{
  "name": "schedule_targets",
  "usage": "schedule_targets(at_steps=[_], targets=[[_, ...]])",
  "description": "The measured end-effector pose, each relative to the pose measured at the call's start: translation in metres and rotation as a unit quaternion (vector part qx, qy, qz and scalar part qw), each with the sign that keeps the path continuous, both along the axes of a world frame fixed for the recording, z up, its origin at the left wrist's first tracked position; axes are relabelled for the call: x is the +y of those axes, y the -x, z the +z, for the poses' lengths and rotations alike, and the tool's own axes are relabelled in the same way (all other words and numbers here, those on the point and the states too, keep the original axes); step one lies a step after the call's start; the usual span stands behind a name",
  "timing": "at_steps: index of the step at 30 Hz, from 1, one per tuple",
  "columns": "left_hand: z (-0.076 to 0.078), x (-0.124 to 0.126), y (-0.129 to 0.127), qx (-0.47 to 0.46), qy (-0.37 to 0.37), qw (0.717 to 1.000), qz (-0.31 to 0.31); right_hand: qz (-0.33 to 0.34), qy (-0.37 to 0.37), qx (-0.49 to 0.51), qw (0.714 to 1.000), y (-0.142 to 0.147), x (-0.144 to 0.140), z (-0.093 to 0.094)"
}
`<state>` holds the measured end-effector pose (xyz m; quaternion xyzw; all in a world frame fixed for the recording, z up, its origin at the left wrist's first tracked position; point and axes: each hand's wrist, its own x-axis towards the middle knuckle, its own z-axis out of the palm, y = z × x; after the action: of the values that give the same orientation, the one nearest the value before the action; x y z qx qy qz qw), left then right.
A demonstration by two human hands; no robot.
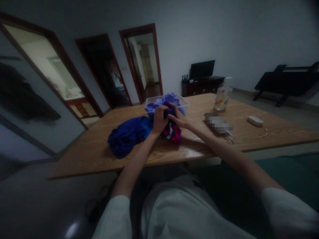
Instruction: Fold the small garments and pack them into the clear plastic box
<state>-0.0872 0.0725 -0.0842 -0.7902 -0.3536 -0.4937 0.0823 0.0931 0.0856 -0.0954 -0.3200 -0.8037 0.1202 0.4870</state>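
Both my hands meet at the near side of a clear plastic bin (184,102) holding bunched lavender cloth (170,98). My left hand (160,117) has its fingers curled over a bundle of dark purple cloth (169,111). From the other side, my right hand (178,117) grips the same bundle. Below the hands, a red, white and dark patterned cloth (173,133) lies on the table. To the left, a crumpled royal blue garment (127,135) spreads over the wood, its right end close to my left wrist. The hands partly hide the bundle.
On the wooden table (87,156), a pump bottle (223,96) stands at the back right. Nearer are a blurred-out flat object (218,123), a white case (255,120) and a small cord loop (263,133). The table's front edge runs just before my body.
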Motion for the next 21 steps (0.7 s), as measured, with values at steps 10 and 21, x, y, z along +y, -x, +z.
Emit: schedule_targets(at_steps=[10, 21], targets=[[-0.002, 0.027, 0.003, -0.225, 0.079, 0.971, -0.007, 0.006, -0.191, -0.150, 0.970, 0.001, -0.016, -0.001], [-0.013, 0.031, 0.001, -0.128, 0.002, 0.989, -0.079, -0.048, -0.153, -0.012, 0.987, 0.000, -0.004, 0.000]])
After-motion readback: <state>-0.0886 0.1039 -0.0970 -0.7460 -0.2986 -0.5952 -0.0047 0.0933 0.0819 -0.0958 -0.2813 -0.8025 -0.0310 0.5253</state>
